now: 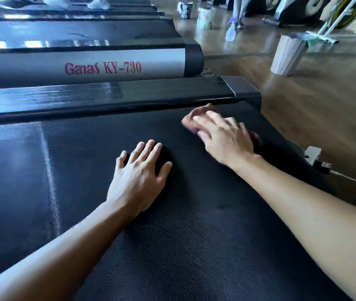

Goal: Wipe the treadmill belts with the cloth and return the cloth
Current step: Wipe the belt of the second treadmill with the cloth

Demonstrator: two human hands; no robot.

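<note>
The black textured treadmill belt (85, 170) fills the lower part of the head view. My left hand (138, 179) lies flat on it with fingers spread, holding nothing. My right hand (222, 135) presses a pinkish-brown cloth (191, 120) onto the belt near its far right end, close to the black side rail (107, 98). The fingers lie spread over the cloth, which is mostly hidden under the hand and blurred; a bit shows past the fingertips and behind the wrist.
A second treadmill marked "Ganas KY-730" (103, 67) runs parallel beyond the rail, with more behind it. On the wooden floor at right stand a slatted bin (287, 55), a spray bottle (231, 31) and buckets (204, 18). A white power adapter (312, 154) with cable lies by the belt's end.
</note>
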